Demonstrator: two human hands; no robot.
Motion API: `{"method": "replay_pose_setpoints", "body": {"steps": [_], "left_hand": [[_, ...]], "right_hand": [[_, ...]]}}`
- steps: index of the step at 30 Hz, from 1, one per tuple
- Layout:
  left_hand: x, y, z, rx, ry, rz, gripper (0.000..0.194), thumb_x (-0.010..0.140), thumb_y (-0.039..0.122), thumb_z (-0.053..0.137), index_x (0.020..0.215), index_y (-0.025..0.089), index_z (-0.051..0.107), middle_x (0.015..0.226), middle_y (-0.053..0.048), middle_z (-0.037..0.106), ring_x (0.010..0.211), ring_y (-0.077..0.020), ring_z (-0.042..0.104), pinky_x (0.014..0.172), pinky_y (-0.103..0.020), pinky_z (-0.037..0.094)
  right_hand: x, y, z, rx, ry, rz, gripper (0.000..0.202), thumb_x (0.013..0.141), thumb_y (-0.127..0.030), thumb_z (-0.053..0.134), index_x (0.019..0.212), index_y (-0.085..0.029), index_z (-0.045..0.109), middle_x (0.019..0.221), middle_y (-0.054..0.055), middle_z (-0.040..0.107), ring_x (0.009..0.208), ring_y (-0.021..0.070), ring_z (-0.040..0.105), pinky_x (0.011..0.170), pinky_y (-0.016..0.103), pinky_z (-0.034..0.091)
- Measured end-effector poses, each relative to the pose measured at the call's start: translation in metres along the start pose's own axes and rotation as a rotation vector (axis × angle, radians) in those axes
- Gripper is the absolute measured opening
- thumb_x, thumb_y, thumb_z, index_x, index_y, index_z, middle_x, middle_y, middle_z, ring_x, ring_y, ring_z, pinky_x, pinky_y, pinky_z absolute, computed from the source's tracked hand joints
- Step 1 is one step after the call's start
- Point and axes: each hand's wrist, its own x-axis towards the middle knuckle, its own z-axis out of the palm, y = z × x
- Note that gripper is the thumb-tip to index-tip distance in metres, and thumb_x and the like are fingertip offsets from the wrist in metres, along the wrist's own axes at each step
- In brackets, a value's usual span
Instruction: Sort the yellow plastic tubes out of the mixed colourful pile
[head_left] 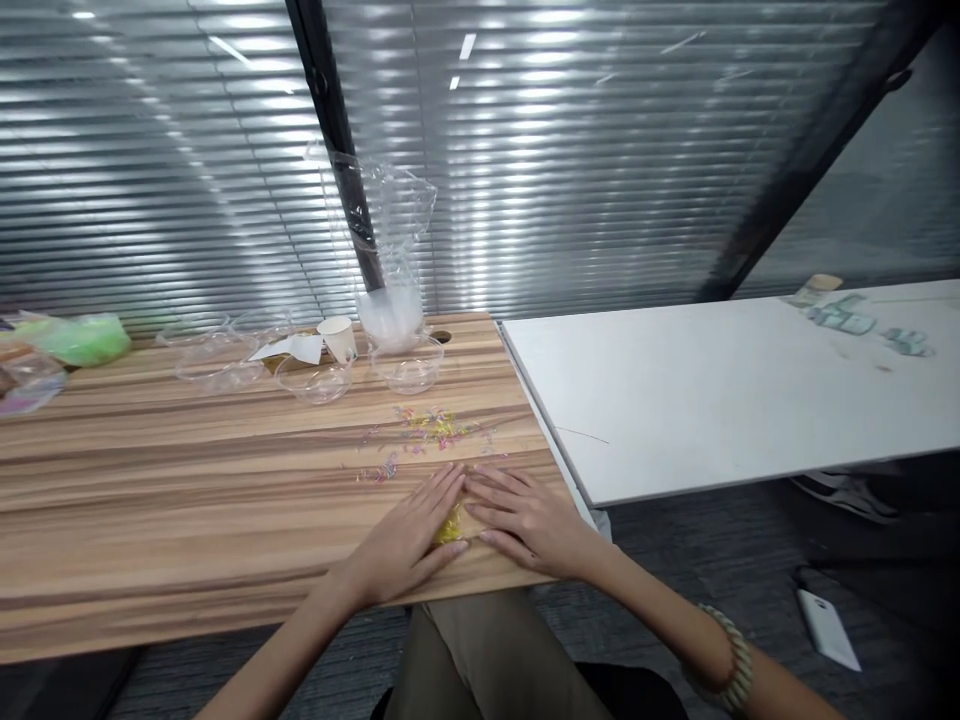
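While both hands lie flat near the front edge of a striped wooden table (187,480), low in the middle of the frame, they cup a small heap of yellow bits (450,527) between them. The left hand (409,540) rests palm down, fingers stretched out and pointing up the frame, its inner edge touching the heap. The right hand (525,515) lies the same way just beside it, fingers spread and open, their tips meeting those of the left hand above the heap. Neither hand is closed around anything; both simply press against the tabletop and the little pile. A beaded bracelet (731,665) circles the right wrist, at the lower right.

Just above the hands, scattered coloured bits (427,425) in pink, yellow and blue lie loose on the wood. Farther back, toward the upper middle, stand several clear plastic bowls (405,362), a small paper cup (339,338) tipped on its side, and a tall crumpled clear plastic bag (382,230). A green plastic bag (79,338) sits at the far left. A white table (712,390) adjoins on the right.
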Motion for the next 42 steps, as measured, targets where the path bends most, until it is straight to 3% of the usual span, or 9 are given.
{"method": "replay_pose_setpoints", "body": {"steps": [10, 14, 17, 20, 24, 27, 32, 38, 42], "left_hand": [[0.025, -0.009, 0.005, 0.132, -0.032, 0.086, 0.059, 0.099, 0.037, 0.038, 0.15, 0.024, 0.011, 0.154, -0.005, 0.016, 0.141, -0.0236, 0.02, 0.117, -0.041, 0.021], [0.021, -0.008, 0.005, 0.197, -0.037, 0.113, 0.063, 0.099, 0.032, 0.039, 0.15, 0.025, 0.003, 0.154, -0.004, 0.016, 0.14, -0.0227, 0.022, 0.115, -0.04, 0.025], [0.016, -0.004, 0.006, 0.266, -0.019, 0.124, 0.062, 0.099, 0.027, 0.039, 0.15, 0.023, 0.006, 0.153, -0.006, 0.019, 0.139, -0.0226, 0.025, 0.113, -0.04, 0.03], [0.01, 0.002, 0.006, 0.329, 0.004, 0.131, 0.057, 0.099, 0.027, 0.039, 0.15, 0.02, 0.013, 0.151, -0.007, 0.027, 0.138, -0.0218, 0.029, 0.112, -0.039, 0.033], [-0.001, 0.004, 0.003, 0.386, 0.118, 0.097, 0.053, 0.1, 0.028, 0.035, 0.149, 0.02, 0.016, 0.148, -0.007, 0.034, 0.137, -0.0199, 0.032, 0.112, -0.039, 0.033], [-0.006, -0.009, 0.001, 0.455, 0.227, 0.018, 0.051, 0.101, 0.027, 0.033, 0.149, 0.017, 0.018, 0.148, -0.009, 0.034, 0.138, -0.0202, 0.029, 0.113, -0.044, 0.031], [-0.001, -0.043, 0.001, 0.525, 0.34, -0.229, 0.048, 0.1, 0.033, 0.034, 0.143, 0.012, 0.032, 0.148, -0.015, 0.033, 0.138, -0.0245, 0.028, 0.111, -0.048, 0.032], [0.015, -0.053, -0.002, 0.583, 0.286, -0.171, 0.052, 0.099, 0.037, 0.034, 0.142, 0.008, 0.032, 0.147, -0.015, 0.035, 0.138, -0.0244, 0.029, 0.113, -0.048, 0.029], [0.04, -0.057, -0.008, 0.689, 0.343, -0.202, 0.051, 0.096, 0.037, 0.04, 0.134, 0.004, 0.044, 0.14, -0.019, 0.044, 0.133, -0.0306, 0.038, 0.11, -0.049, 0.032]], "right_hand": [[-0.001, 0.001, 0.008, -0.064, 0.075, 0.2, 0.044, 0.093, -0.021, 0.046, 0.137, -0.014, 0.045, 0.14, 0.01, 0.045, 0.135, 0.027, 0.033, 0.107, 0.048, 0.039], [-0.003, 0.001, 0.012, -0.092, 0.061, 0.219, 0.051, 0.093, -0.021, 0.046, 0.142, -0.013, 0.037, 0.143, 0.011, 0.04, 0.137, 0.0267, 0.029, 0.107, 0.047, 0.04], [-0.004, 0.0, 0.011, -0.115, 0.027, 0.225, 0.053, 0.093, -0.018, 0.046, 0.143, -0.011, 0.034, 0.146, 0.011, 0.036, 0.138, 0.0257, 0.026, 0.109, 0.046, 0.039], [-0.005, 0.001, 0.01, -0.116, 0.009, 0.237, 0.049, 0.094, -0.02, 0.046, 0.141, -0.011, 0.037, 0.147, 0.01, 0.034, 0.139, 0.0251, 0.025, 0.109, 0.044, 0.038], [-0.006, 0.004, 0.01, -0.092, 0.006, 0.244, 0.044, 0.095, -0.023, 0.045, 0.138, -0.013, 0.043, 0.146, 0.01, 0.036, 0.138, 0.0259, 0.027, 0.108, 0.047, 0.038], [-0.006, 0.005, 0.012, -0.076, 0.004, 0.235, 0.046, 0.096, -0.023, 0.044, 0.14, -0.015, 0.04, 0.146, 0.009, 0.035, 0.138, 0.025, 0.027, 0.108, 0.047, 0.038], [-0.005, 0.009, 0.015, -0.089, 0.024, 0.2, 0.047, 0.096, -0.022, 0.042, 0.142, -0.016, 0.037, 0.146, 0.009, 0.035, 0.138, 0.0243, 0.027, 0.108, 0.046, 0.038], [-0.001, 0.014, 0.016, -0.139, 0.099, 0.17, 0.044, 0.094, -0.018, 0.042, 0.138, -0.013, 0.043, 0.142, 0.011, 0.042, 0.135, 0.0266, 0.032, 0.107, 0.049, 0.038], [0.02, 0.02, 0.003, -0.13, 0.103, 0.125, 0.039, 0.094, -0.018, 0.043, 0.132, -0.013, 0.05, 0.137, 0.01, 0.048, 0.133, 0.0268, 0.037, 0.104, 0.05, 0.042]]}}
